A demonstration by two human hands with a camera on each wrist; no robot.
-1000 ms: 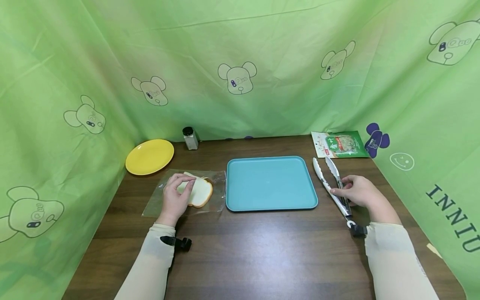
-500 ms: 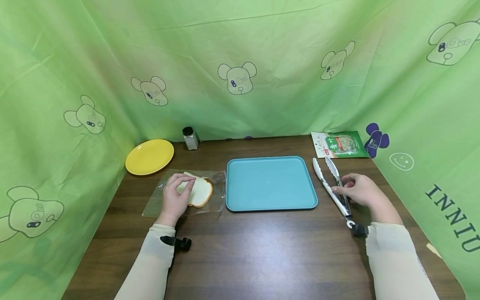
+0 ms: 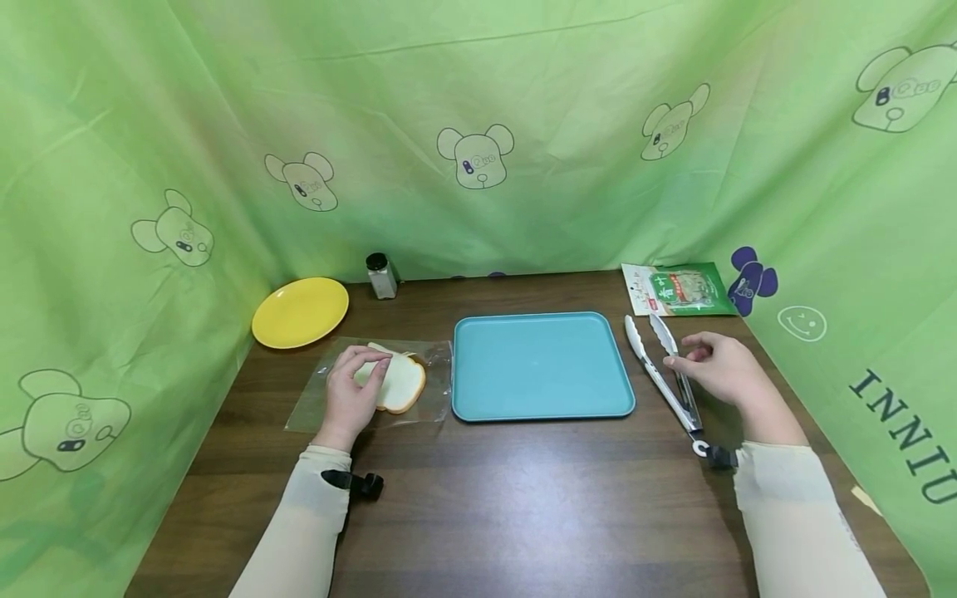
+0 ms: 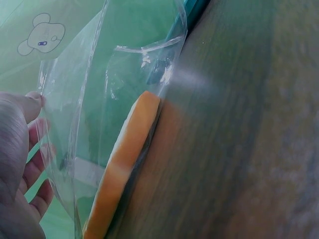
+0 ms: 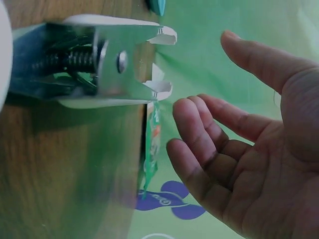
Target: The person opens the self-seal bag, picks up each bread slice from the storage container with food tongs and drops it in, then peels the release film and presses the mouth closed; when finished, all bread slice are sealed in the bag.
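Note:
In the head view, my left hand is over a clear plastic bag with a slice of white bread in it. The left wrist view shows the thumb and fingertips pinching the raised edge of the bag, while the bread's brown crust is low inside near the tabletop. My right hand hovers beside the metal tongs, which lie spread on the table. Seen from the right wrist, that hand holds nothing; its thumb is apart from the loosely bent fingers, and the tongs are separate from it.
A blue tray lies between the bag and the tongs. Behind are a yellow plate, a black-lidded shaker and a green and white packet. Green printed cloth surrounds the wooden table.
My right hand has let go of the tongs and risen slightly to the right, its thumb and fingers spreading. The left hand stays in place at the bag.

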